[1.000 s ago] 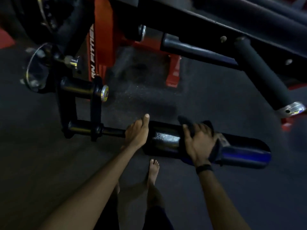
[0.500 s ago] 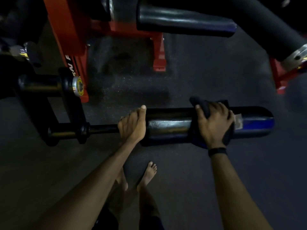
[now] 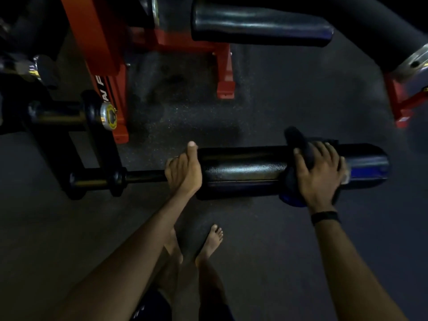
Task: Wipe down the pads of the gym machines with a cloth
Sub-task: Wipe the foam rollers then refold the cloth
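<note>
Dark speckled rubber flooring (image 3: 289, 93) fills the background beneath a gym machine with a red-orange steel frame (image 3: 97, 49). A black roller pad (image 3: 245, 173) lies horizontally across the middle of the view, mounted on a black bar (image 3: 143, 176) that runs left into a black bracket (image 3: 102, 144) carrying a chrome end cap (image 3: 108, 117). The left hand (image 3: 184, 173) grasps the left end of the roller pad where the bar enters it: fingers curl over the far side, and the thumb points up along the pad's end face. The right hand (image 3: 318, 176) presses a dark cloth (image 3: 298, 144) against the pad near its right end, with fingers spread and bent over the cloth, holding it wrapped round the cylinder; a fold of cloth stands up beyond the fingertips and a blue edge shows below the palm. A black wristband (image 3: 325, 217) circles the right wrist. The pad's right end cap shows a blue sheen. A second, longer upholstered pad (image 3: 259, 26) sits at the top of the view, above the floor, well apart from the roller. A foam-covered handle with a metal end (image 3: 414, 61) enters at the upper right corner. Two bare feet (image 3: 212, 242) stand on the floor below the roller pad, between the forearms.
</note>
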`<state>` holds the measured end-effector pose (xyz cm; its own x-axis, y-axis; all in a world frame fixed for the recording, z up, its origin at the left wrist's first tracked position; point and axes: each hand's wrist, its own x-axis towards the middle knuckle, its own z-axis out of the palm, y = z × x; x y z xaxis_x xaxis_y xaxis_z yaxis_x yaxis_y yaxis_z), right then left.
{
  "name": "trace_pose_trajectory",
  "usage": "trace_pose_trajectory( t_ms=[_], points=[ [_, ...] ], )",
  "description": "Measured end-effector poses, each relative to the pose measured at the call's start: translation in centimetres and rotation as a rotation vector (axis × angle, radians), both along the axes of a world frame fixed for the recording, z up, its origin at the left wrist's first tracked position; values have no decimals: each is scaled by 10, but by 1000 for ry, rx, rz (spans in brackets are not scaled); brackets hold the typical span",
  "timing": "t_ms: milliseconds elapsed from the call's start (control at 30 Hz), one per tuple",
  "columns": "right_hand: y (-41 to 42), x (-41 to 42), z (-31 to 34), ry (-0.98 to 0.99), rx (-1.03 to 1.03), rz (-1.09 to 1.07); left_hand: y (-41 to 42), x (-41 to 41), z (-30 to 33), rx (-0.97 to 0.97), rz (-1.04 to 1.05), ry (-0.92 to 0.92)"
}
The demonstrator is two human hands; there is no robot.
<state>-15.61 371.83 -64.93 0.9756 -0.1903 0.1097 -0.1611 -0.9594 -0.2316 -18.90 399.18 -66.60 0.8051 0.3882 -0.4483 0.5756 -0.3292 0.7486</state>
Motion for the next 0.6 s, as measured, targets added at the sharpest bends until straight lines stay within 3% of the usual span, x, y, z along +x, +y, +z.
trace_pose_trajectory(
  t_ms=[67, 167, 267, 333, 400, 500, 600],
  points=[
    [24, 0, 1, 33, -29, -35, -2, 3, 0, 44, -29, 107],
    [109, -22, -3, -7, -37, 195, -5, 1, 1, 7, 45, 78],
    [187, -49, -4, 56, 115, 365, -6, 2, 8, -216, 318, 54],
    [187, -49, -1, 62, 130, 418, -8, 2, 17, -273, 419, 73],
    [148, -39, -1, 30, 58, 466, -7, 5, 19, -114, 218, 157],
    [61, -14, -4, -32, -17, 285, -5, 10, 15, 101, -97, 245],
    [20, 3, 0, 51, 3, 109, -5, 9, 9, 165, -150, 186]
  ],
)
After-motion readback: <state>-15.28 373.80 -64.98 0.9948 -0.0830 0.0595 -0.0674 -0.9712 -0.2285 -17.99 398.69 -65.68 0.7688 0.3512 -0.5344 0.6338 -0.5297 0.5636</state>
